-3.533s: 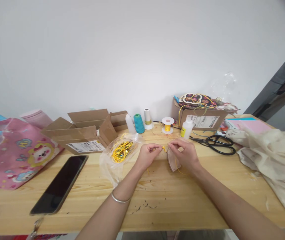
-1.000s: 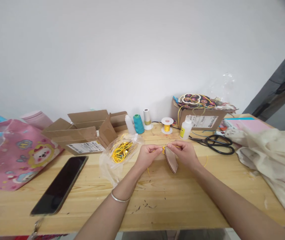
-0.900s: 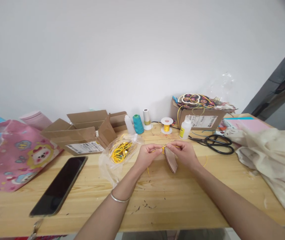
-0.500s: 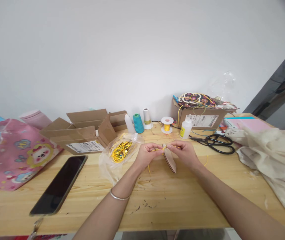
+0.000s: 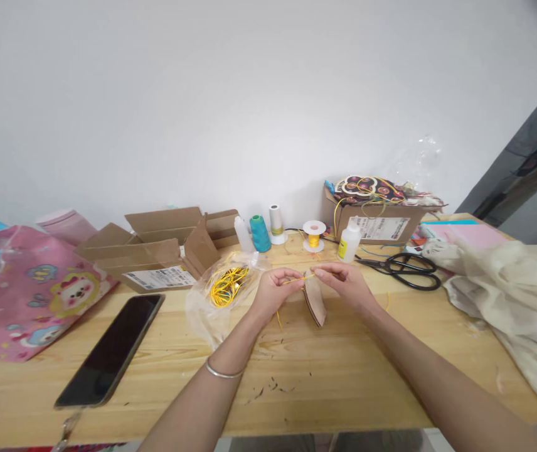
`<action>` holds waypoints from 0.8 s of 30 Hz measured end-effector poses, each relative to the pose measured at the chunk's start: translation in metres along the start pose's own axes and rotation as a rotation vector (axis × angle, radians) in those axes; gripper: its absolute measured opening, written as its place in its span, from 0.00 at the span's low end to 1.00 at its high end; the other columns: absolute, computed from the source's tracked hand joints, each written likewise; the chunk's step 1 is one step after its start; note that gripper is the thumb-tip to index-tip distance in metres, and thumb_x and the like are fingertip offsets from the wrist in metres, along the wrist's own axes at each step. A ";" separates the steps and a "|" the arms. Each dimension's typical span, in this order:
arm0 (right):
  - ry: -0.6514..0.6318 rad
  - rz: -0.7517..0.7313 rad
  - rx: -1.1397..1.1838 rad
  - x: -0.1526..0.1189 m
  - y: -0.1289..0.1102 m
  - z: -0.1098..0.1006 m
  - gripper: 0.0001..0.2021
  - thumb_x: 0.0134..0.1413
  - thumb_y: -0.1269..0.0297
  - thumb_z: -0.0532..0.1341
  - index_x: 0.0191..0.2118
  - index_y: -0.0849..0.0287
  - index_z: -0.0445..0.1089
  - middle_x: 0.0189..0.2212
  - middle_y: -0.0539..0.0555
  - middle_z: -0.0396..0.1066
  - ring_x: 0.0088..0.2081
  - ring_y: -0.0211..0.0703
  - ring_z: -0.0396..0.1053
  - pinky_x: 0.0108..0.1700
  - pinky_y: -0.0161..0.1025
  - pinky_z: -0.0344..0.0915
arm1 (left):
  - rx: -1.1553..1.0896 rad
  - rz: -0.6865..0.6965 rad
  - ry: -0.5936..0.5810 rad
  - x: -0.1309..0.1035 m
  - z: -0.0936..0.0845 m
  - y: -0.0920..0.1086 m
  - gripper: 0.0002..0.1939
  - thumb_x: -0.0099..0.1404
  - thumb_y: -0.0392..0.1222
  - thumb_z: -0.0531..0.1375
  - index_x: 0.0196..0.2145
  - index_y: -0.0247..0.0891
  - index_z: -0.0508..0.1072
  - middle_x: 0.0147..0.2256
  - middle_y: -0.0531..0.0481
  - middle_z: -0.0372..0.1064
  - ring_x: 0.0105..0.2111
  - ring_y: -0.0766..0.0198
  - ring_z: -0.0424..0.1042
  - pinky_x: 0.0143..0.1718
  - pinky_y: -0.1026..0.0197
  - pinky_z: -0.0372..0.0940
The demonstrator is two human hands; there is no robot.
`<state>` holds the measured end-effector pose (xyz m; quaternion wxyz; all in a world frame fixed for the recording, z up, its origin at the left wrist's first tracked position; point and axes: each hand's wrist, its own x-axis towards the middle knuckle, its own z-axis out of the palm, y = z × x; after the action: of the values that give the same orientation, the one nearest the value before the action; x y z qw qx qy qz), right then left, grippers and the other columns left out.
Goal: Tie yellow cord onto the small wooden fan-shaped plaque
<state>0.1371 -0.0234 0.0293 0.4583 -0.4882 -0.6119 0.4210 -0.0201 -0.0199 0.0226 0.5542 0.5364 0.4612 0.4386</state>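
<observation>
Between my hands runs a thin yellow cord (image 5: 308, 276), pinched at both sides. My left hand (image 5: 274, 292) has thumb and forefinger closed on it, with a loose yellow end hanging below. My right hand (image 5: 346, 285) grips the cord by its fingertips. A flat tan piece with a dark layered edge (image 5: 315, 300) hangs tilted below the cord, between the two hands; what it is made of I cannot tell. Where cord and piece meet is too small to make out.
Behind stand a yellow cord spool (image 5: 313, 237), a teal thread cone (image 5: 260, 233) and a small bottle (image 5: 349, 242). Black scissors (image 5: 412, 271) and cream cloth (image 5: 499, 295) lie right. Left are a bag of yellow cord (image 5: 226, 289), an open carton (image 5: 155, 257) and a phone (image 5: 111, 351).
The tan piece has turned, showing more of its broad face, and its lower end has swung left. My right fingertips have drawn slightly apart from my left along the cord.
</observation>
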 end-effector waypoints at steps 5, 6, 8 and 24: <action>-0.040 -0.106 -0.133 -0.003 0.002 0.006 0.12 0.42 0.60 0.55 0.30 0.62 0.71 0.22 0.52 0.67 0.24 0.36 0.61 0.25 0.32 0.57 | 0.048 0.059 0.008 0.002 0.000 -0.005 0.12 0.42 0.43 0.61 0.24 0.32 0.70 0.15 0.57 0.61 0.13 0.78 0.50 0.14 0.72 0.45; -0.034 -0.135 -0.162 -0.004 0.003 0.006 0.12 0.43 0.60 0.54 0.28 0.62 0.71 0.20 0.51 0.65 0.23 0.35 0.60 0.24 0.31 0.55 | 0.047 0.057 0.003 0.003 0.000 -0.006 0.12 0.42 0.43 0.61 0.25 0.32 0.70 0.16 0.56 0.63 0.13 0.78 0.52 0.15 0.71 0.47; -0.010 -0.168 -0.207 -0.003 0.005 0.007 0.12 0.44 0.60 0.54 0.25 0.62 0.71 0.17 0.50 0.63 0.22 0.34 0.58 0.23 0.31 0.54 | 0.037 0.036 -0.016 0.002 0.001 -0.006 0.12 0.43 0.42 0.61 0.25 0.32 0.71 0.18 0.54 0.65 0.15 0.76 0.55 0.16 0.71 0.49; 0.068 -0.173 -0.220 -0.003 0.001 0.007 0.11 0.42 0.63 0.55 0.20 0.64 0.69 0.16 0.49 0.61 0.21 0.33 0.57 0.23 0.30 0.53 | 0.064 0.056 -0.014 0.002 0.002 -0.006 0.09 0.44 0.42 0.60 0.23 0.33 0.72 0.23 0.50 0.71 0.22 0.71 0.65 0.25 0.69 0.58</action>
<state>0.1311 -0.0270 0.0259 0.4572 -0.4951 -0.6780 0.2936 -0.0179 -0.0184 0.0165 0.5275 0.5695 0.4562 0.4351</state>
